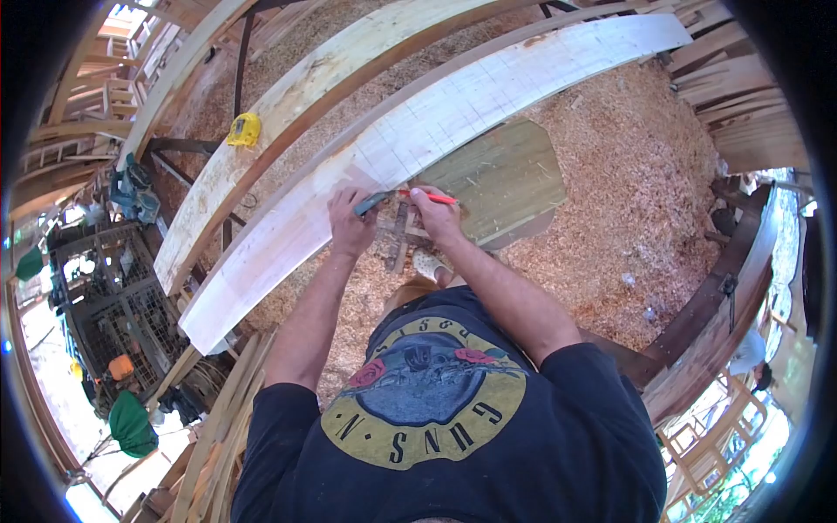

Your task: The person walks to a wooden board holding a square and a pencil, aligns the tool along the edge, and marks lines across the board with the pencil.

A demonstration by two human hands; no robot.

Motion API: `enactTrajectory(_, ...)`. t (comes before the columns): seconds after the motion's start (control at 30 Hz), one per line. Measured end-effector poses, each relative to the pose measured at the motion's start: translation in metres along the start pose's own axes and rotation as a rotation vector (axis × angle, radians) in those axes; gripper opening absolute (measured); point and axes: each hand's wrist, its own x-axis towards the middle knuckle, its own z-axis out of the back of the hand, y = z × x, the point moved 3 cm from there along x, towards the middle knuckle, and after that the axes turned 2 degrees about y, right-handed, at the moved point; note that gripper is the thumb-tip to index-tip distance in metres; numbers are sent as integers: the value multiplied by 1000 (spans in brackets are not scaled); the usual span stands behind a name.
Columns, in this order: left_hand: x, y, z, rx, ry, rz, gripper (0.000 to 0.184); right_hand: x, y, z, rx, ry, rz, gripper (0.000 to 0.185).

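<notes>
My left hand (351,220) is closed on a short teal-and-dark tool (370,204); its exact kind is too small to make out. In my right hand (436,213) is a red pencil (443,199), pinched in the fingers, its left end close to the teal tool. Both hands are at the near edge of a long pale wooden board (384,144). Thin pencil lines cross the board's face. Below the hands, a small piece of wood with crossed strips (401,235) shows between my forearms.
A yellow tape measure (245,130) lies on a second curved board (288,105). A greenish wooden panel (501,183) rests on the floor among wood shavings (619,166). Dark metal cages (105,279) stand at the left, with a blue-green power tool (135,192) above them.
</notes>
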Motion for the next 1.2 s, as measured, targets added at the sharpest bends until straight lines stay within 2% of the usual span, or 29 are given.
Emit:
enactTrajectory(0.23, 1, 0, 0, 12, -7, -4, 16, -25, 29, 8, 293, 134, -22, 30)
enactTrajectory(0.33, 0, 1, 0, 17, -8, -11, 16, -18, 16, 18, 301, 79, -16, 29)
enactTrajectory(0.43, 0, 0, 0, 21, -10, -5, 17, 10, -14, 22, 284, 229, -54, 29)
enactTrajectory(0.53, 0, -1, 1, 23, -1, 3, 17, 6, -7, 10, 178, 76, -9, 23)
enactTrajectory(0.63, 0, -1, 1, 9, -4, -15, 15, 8, -4, 3, 108, 30, -14, 23)
enactTrajectory(0.73, 0, 5, -3, -18, -38, -65, 14, 12, -9, 3, 136, 65, -64, 26)
enactTrajectory(0.77, -3, 8, -7, -24, -50, -72, 15, 19, -19, 6, 125, 90, -59, 22)
enactTrajectory(0.8, -9, 19, -16, 11, -37, -80, 17, 24, -25, 7, 114, 134, -41, 21)
enactTrajectory(0.83, -16, 23, -22, 32, -151, -90, 20, 12, -13, 3, 84, 117, 103, 19)
enactTrajectory(0.87, -15, 26, -24, -18, -185, -108, 20, 15, -17, 8, 174, 139, -74, 18)
enactTrajectory(0.9, -14, 30, -26, -65, -57, -70, 20, 15, -21, 14, 183, 106, -75, 17)
enactTrajectory(0.93, -11, 25, -20, -26, 36, -45, 21, -3, 6, 6, 315, 120, -64, 18)
enactTrajectory(0.97, -4, 13, -7, -92, -39, -84, 20, 1, 5, 13, 491, 274, -52, 24)
enactTrajectory(1.0, -4, 6, -1, -85, -101, -65, 25, -5, 15, 14, 477, 241, -82, 27)
enactTrajectory(1.03, -6, 6, -2, -60, -12, -36, 30, -15, 27, 19, 460, 197, -114, 29)
enactTrajectory(1.2, -5, 0, 0, -27, 1, 14, 28, -18, 35, 38, 313, 188, -38, 26)
